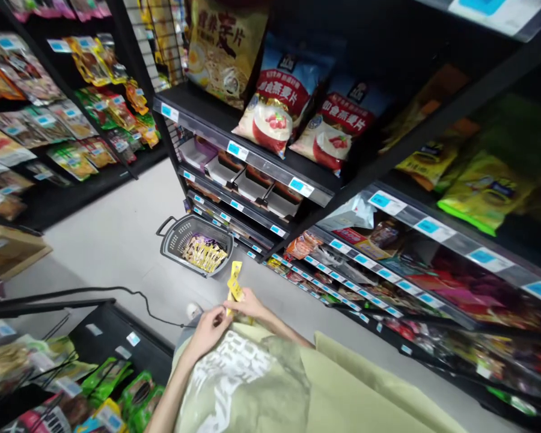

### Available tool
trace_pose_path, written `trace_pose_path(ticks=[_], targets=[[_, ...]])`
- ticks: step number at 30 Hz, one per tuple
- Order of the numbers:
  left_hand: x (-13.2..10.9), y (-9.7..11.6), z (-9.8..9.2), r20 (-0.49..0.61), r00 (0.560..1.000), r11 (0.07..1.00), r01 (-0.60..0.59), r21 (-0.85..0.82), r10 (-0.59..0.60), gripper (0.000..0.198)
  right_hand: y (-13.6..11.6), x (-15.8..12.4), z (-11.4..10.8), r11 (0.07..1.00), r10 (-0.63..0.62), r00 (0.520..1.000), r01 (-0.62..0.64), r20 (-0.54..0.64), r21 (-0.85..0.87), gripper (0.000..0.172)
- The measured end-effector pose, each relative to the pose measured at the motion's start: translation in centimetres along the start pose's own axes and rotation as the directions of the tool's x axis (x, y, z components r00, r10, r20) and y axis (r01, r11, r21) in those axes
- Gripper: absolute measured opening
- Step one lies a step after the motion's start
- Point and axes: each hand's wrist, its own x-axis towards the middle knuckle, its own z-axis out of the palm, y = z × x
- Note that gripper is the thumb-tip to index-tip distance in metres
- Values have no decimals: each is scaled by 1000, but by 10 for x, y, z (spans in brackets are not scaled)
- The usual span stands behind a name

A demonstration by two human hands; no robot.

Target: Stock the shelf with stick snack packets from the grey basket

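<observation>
In front of my body I hold a strip of small yellow packets (235,281), which bends and sticks up above my fingers. My left hand (210,328) is closed, thumb and fingers pinching the strip's lower part. Beside it, my right hand (249,305) is also closed around the strip. A grey shopping basket (175,240) stands on the floor just beyond my hands. Inside lie many yellow packets (205,252), with some purple ones at the back. Print on the strip is too small to read.
A black shelf rack (207,129) with oatmeal bags (279,99) rises ahead and continues right. Snack shelves (130,165) stand at left. A cardboard box (20,246) sits on the floor. At lower left, a black display stand (117,322) has a cable (146,304) trailing across the floor.
</observation>
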Motion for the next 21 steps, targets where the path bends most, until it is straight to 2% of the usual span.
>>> trace_pose_path(ticks=[3, 6, 8, 10, 13, 14, 16, 19, 21], targets=[[3, 33, 43, 167, 986, 998, 2, -69, 10, 34, 5, -18, -64, 1000, 19, 998, -20, -65, -13, 41], [6, 63, 83, 224, 973, 994, -34, -107, 57, 36, 10, -31, -126, 999, 33, 991, -36, -127, -27, 41], [10, 79, 103, 260, 960, 989, -70, -131, 102, 38, 11, -38, -156, 998, 37, 985, -43, -166, -34, 43], [14, 93, 115, 334, 926, 974, -117, -193, 178, 39, 10, -45, -173, 998, 38, 979, -47, -203, -40, 44], [24, 108, 122, 434, 861, 949, -152, -278, 265, 41, 4, -53, -177, 998, 38, 971, -50, -237, -43, 46], [29, 110, 122, 448, 855, 950, -145, -276, 261, 40, 1, -55, -173, 998, 38, 969, -51, -244, -45, 46], [40, 108, 120, 414, 893, 974, -97, -205, 176, 41, -4, -57, -164, 997, 35, 967, -50, -252, -54, 46], [59, 93, 111, 229, 973, 998, 43, -35, -34, 53, -11, -52, -144, 995, 22, 964, -46, -264, -86, 44], [70, 78, 98, 146, 981, 991, 124, 40, -128, 59, -16, -42, -129, 991, 10, 962, -45, -274, -124, 41]])
